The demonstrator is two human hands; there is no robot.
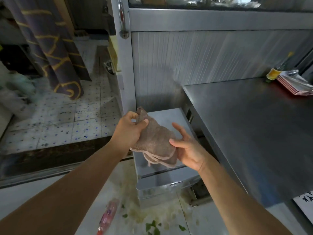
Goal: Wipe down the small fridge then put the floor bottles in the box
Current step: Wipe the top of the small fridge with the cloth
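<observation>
I see a steel worktop (245, 119) at right, with a stack of red-rimmed trays (294, 85) at its far corner. Just left of it and lower stands the small fridge (162, 167), grey, its top below my hands. Tiled floor (55, 119) at left. A brown cloth (155, 141) hangs over the fridge top. My left hand (130, 128) pinches its upper corner in a closed grip; my right hand (189, 150) supports the lower edge, fingers spread wide. One pink bottle (108, 216) lies on the floor, near my left forearm.
</observation>
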